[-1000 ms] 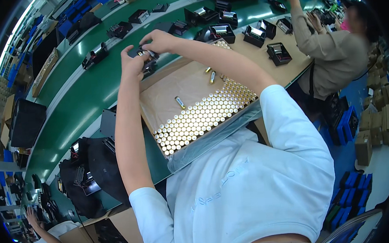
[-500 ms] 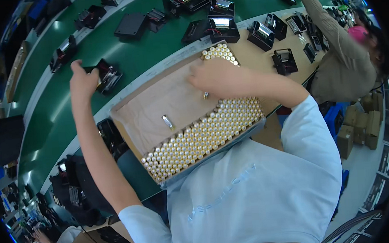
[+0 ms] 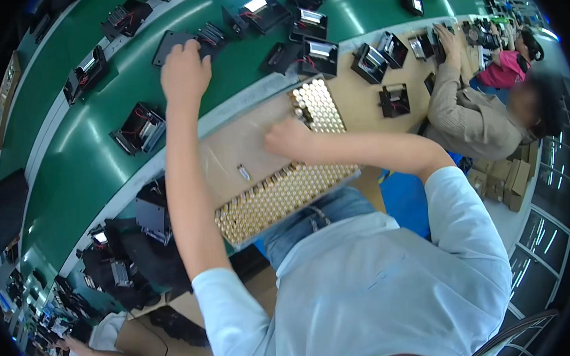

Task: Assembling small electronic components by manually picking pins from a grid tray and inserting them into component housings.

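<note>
My left hand [image 3: 185, 76] reaches over the green belt to a flat black case [image 3: 169, 46], its thumb apart from the fingers. The fingertips are at the near edge of the case; whether they touch it I cannot tell. My right hand [image 3: 289, 142] is curled closed above the shallow box [image 3: 221, 159], and what it holds is hidden. Many upright batteries [image 3: 286, 194] fill the box's near side, with another group [image 3: 316, 103] at its far right end. One loose battery [image 3: 243, 172] lies on the box's bare bottom.
An open black housing [image 3: 139, 128] with red wires lies left of my left forearm. Several similar housings [image 3: 316, 57] stand farther along the belt [image 3: 98, 151]. At the right a co-worker in a beige sleeve [image 3: 448, 100] reaches over the tan table [image 3: 352, 97].
My left hand has left the open black housing and moved right and farther away to the flat case. My right hand has shifted slightly left and nearer, and the battery seen beneath it is now hidden.
</note>
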Demonstrator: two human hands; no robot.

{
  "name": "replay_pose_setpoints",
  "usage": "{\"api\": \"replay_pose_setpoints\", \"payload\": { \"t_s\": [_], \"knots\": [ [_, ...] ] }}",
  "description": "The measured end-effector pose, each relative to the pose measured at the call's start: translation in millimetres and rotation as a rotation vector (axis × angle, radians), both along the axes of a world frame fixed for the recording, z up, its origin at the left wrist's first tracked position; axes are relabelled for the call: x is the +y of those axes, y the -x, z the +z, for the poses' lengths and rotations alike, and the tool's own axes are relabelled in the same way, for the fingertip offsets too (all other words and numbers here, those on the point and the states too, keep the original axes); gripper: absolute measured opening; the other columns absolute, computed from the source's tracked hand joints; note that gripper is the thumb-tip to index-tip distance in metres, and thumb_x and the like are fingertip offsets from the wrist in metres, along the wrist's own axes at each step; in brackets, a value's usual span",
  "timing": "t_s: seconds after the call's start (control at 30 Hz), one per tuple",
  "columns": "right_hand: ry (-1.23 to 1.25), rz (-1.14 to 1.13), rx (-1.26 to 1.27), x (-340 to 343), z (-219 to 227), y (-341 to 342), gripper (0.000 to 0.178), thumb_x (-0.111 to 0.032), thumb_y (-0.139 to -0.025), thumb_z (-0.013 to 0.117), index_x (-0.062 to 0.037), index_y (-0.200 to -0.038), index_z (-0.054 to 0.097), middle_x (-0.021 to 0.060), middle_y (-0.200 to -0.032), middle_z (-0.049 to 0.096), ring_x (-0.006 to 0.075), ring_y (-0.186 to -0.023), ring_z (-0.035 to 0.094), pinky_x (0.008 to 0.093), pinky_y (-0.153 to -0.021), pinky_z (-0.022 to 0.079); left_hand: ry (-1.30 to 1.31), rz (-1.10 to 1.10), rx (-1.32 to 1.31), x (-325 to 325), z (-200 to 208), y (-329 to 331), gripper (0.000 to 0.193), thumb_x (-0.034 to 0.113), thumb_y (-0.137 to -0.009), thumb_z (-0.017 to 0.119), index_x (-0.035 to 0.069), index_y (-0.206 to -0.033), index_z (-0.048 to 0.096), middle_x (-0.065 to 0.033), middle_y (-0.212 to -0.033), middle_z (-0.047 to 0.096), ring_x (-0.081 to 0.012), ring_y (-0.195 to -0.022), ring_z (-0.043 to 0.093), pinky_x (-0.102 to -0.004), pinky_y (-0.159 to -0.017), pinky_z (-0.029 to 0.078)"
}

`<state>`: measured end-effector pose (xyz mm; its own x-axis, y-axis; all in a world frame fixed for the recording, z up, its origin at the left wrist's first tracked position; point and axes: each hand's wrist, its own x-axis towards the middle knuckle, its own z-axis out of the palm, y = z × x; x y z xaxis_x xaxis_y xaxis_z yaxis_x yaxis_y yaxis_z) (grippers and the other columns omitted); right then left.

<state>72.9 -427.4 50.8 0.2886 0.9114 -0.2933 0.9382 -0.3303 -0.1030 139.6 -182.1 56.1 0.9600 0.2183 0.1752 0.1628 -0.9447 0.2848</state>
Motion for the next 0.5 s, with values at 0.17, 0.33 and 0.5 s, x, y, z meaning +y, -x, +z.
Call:
{"api": "replay_pose_setpoints", "payload": {
  "t_s": [0.17, 0.33, 0.5],
  "knots": [
    [-0.108, -0.033, 0.127, -0.6, 3.8, -14.6, 0.010, -0.002, -0.074, 0.061, -0.0042, -0.071, 0.070, 0.0122, -0.069, 0.067, 0.0251, -0.054, 0.059, 0.0351, -0.050, 0.048, -0.086, 0.087, 0.013, -18.0, -20.4, -16.2, 0.011, 0.014, -0.079, 0.065, 0.007, -0.087, 0.064, -0.0114, -0.085, 0.063, -0.0287, -0.073, 0.063, -0.0398, -0.068, 0.050],
    [-0.252, -0.321, 0.645, -8.8, 22.2, -19.6, 0.008, -0.001, -0.079, 0.062, -0.0004, -0.079, 0.070, 0.0113, -0.066, 0.065, 0.0197, -0.052, 0.056, 0.0311, -0.049, 0.045, -0.285, -0.011, 0.037, -12.9, -37.0, -3.1, 0.005, 0.010, -0.077, 0.063, 0.007, -0.082, 0.065, -0.0103, -0.083, 0.063, -0.0283, -0.073, 0.061, -0.0397, -0.068, 0.047],
    [-0.650, -1.092, 1.275, 13.3, 43.6, -17.4, 0.012, -0.004, -0.083, 0.066, 0.0036, -0.092, 0.068, 0.0074, -0.064, 0.062, 0.0132, -0.051, 0.053, 0.0257, -0.049, 0.042, -0.127, -0.005, -0.012, 2.4, -35.5, 27.4, 0.008, 0.013, -0.080, 0.061, 0.007, -0.081, 0.066, -0.0102, -0.080, 0.062, -0.0281, -0.075, 0.059, -0.0390, -0.075, 0.044]
  ]
}}
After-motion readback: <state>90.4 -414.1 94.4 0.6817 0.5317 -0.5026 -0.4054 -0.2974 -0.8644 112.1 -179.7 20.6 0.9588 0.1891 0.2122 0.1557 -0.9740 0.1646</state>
